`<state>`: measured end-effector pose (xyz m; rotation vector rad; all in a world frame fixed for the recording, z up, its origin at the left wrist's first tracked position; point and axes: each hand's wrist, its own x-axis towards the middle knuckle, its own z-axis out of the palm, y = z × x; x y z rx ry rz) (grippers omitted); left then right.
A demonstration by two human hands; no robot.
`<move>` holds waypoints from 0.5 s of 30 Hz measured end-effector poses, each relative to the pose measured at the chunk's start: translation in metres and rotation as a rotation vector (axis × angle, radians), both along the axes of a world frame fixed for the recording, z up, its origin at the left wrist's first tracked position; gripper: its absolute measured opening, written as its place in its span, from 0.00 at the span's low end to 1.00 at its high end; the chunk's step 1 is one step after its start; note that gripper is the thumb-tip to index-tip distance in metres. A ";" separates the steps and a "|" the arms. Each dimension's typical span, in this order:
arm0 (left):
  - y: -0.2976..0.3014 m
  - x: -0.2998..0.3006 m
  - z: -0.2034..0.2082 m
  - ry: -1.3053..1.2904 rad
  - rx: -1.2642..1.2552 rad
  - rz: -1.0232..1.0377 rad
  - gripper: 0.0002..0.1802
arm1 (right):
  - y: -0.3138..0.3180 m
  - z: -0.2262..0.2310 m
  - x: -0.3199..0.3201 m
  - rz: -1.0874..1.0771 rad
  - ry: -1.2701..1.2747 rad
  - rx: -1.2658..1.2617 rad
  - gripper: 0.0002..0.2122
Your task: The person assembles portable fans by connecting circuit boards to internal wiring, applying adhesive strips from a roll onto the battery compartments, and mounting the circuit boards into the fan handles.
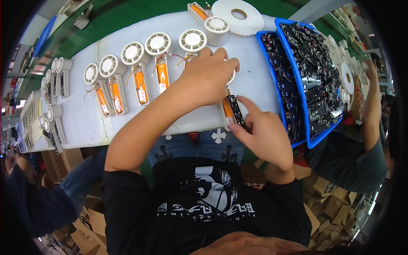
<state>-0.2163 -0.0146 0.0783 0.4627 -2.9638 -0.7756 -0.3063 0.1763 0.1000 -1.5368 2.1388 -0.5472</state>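
My left hand (pixel 208 78) is closed over the round head of a white handheld fan, hiding most of it; only a bit of the white rim (pixel 231 77) shows. Below, the fan's opened handle (pixel 225 112) points toward me, with an orange battery (pixel 228 111) inside. A narrow black circuit board (pixel 236 111) lies along the handle's right side. My right hand (pixel 265 134) pinches that board lengthwise, index finger at its far end and thumb at its near end. Thin wires run near the fan's neck, partly hidden by my left fingers.
Several white fans with orange batteries and loose wires, such as one fan (pixel 158 42), stand in a row to the left. Blue trays (pixel 293 63) heaped with black boards sit at the right. A white roll (pixel 250 19) lies at the back. Co-workers sit on both sides.
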 end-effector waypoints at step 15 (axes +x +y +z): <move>-0.010 0.032 -0.010 0.207 0.212 -0.108 0.43 | -0.002 -0.053 0.024 -0.126 0.342 -0.383 0.20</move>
